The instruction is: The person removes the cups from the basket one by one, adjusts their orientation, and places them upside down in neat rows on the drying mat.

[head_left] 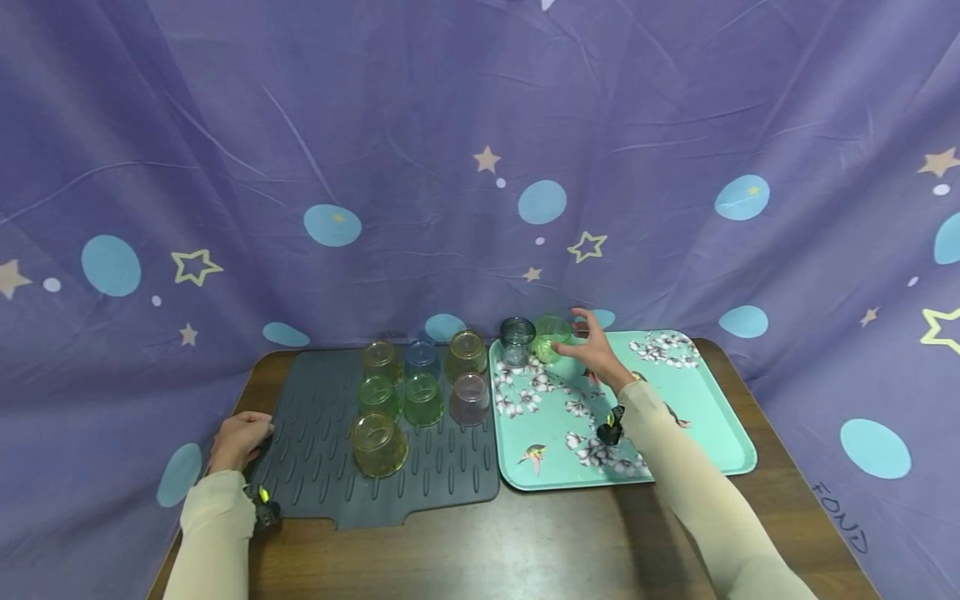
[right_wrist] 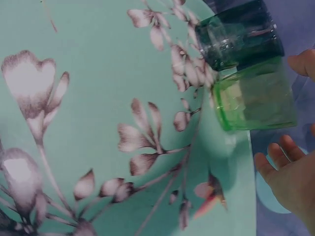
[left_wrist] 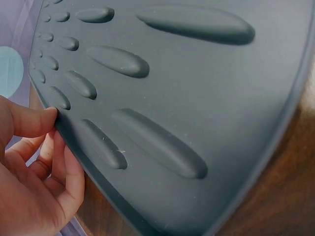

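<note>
My left hand (head_left: 242,437) is at the left edge of the dark grey drying mat (head_left: 315,442); its thumb and curled fingers pinch the mat's rim in the left wrist view. Over the back of the mint-green tray (head_left: 712,417), my right hand (head_left: 596,357) spreads thumb and fingers beside a light green glass (head_left: 552,335). The right wrist view shows a gap between this hand and the green glass (right_wrist: 258,98). Both that glass and the dark teal glass (head_left: 517,340) touching its left side stand upright on the tray.
Several glasses stand upside down on the mat: a front amber one (head_left: 379,446), two green ones, a pale pinkish one (head_left: 470,400), a blue one (head_left: 422,358) and more amber ones behind. The wooden table (head_left: 465,550) borders mat and tray. A purple curtain (head_left: 450,125) hangs behind.
</note>
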The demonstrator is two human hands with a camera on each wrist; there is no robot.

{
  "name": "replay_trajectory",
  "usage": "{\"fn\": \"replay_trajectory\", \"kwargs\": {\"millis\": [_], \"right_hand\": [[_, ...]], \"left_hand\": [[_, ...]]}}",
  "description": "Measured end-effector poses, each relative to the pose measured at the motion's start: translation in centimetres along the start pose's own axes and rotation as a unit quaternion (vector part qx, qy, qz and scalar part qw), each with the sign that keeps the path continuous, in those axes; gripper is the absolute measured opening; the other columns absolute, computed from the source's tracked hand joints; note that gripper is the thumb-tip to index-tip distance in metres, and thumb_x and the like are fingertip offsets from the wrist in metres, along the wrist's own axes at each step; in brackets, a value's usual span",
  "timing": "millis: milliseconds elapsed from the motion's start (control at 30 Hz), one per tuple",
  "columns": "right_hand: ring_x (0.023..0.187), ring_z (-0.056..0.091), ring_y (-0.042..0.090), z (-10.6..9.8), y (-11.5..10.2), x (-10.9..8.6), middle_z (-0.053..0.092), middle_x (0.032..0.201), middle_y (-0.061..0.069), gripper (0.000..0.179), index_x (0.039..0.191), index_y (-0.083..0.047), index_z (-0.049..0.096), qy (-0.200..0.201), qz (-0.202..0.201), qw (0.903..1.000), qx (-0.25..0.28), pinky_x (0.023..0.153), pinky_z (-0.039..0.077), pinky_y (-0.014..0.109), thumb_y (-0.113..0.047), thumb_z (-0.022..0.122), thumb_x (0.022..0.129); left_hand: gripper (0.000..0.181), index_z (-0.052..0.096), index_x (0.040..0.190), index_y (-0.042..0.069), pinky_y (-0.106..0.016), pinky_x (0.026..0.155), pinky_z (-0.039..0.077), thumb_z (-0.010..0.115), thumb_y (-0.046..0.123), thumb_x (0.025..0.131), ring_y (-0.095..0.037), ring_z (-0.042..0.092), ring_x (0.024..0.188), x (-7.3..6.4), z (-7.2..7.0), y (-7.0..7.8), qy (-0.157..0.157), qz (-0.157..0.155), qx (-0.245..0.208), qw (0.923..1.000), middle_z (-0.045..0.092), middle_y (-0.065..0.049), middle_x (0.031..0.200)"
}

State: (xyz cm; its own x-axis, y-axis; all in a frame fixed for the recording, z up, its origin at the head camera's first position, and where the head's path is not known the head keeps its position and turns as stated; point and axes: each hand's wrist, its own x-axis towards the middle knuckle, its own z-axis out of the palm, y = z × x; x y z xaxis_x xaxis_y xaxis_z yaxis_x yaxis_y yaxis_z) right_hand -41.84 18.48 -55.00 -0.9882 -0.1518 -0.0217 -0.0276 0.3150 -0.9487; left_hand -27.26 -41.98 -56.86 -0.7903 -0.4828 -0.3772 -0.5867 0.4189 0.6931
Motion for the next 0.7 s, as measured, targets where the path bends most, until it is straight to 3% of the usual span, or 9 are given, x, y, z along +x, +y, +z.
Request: {"fn": "replay_trajectory", "kwargs": {"millis": [433,700], "right_hand": [[0.143,0.030,0.044,1.3,1.4,0.6,0.026,0.158,0.025,0.092,0.160,-0.016,0.021,-0.011,0.011,0.9995,0.029,0.109,0.041,0.063,-0.011,0.079,0.088],[0.138,0.031,0.047,1.3,1.5,0.8,0.027,0.156,0.029,0.095,0.161,-0.010,0.017,-0.031,0.043,0.9976,0.044,0.103,0.040,0.061,-0.009,0.078,0.088]], "left_hand": [[0.037,0.054,0.127,-0.007,-0.060,0.102,0.050,0.053,0.015,0.097,-0.043,0.053,0.122,-0.1,-0.2,-0.1,0.000,0.005,0.002,1.0000,0.052,-0.029,0.134],[0.037,0.054,0.128,-0.006,-0.060,0.105,0.049,0.052,0.015,0.097,-0.044,0.052,0.123,-0.4,0.0,0.0,0.003,-0.003,0.002,1.0000,0.052,-0.028,0.136]]}}
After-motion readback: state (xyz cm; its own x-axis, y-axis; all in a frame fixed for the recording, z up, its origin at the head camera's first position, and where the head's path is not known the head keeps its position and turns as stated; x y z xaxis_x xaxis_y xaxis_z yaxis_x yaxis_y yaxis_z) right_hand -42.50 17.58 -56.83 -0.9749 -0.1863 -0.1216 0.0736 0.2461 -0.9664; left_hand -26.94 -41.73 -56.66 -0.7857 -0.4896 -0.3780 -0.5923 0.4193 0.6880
